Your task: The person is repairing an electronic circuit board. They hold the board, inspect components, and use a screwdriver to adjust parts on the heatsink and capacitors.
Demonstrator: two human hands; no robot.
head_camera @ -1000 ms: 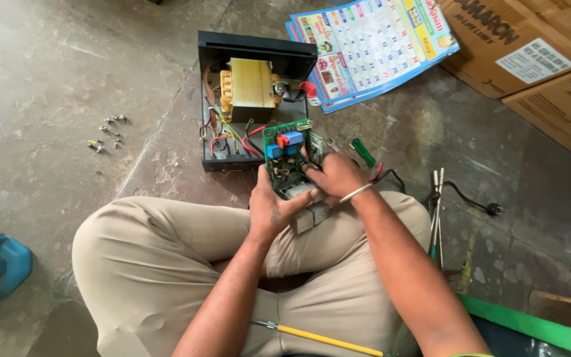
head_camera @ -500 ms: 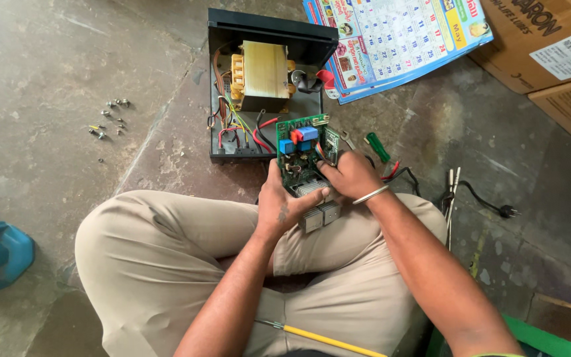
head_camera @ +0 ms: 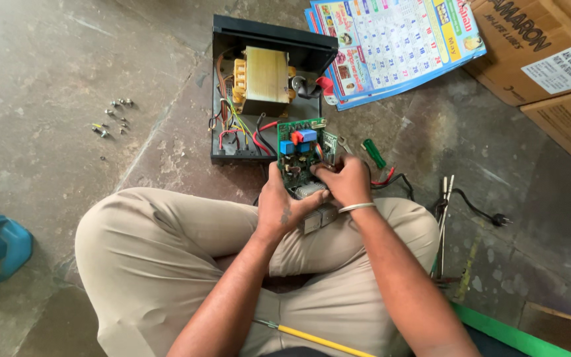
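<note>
seen from above, seated cross-legged on the floor (head_camera: pixel 47 99), left hand (head_camera: pixel 280 206) and right hand (head_camera: pixel 346 184) with fingers pinching a green circuit board (head_camera: pixel 297 153) over the lap, its wires (head_camera: pixel 242 132) likely straining or snapping if tugged from the open black box (head_camera: pixel 266 39).

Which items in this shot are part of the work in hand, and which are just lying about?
In hand:
left hand and right hand, both gripping the green circuit board
open black case with transformer, wired to the board

Lying about:
loose screws
calendar
cardboard boxes
green-handled tool
power plug
</note>
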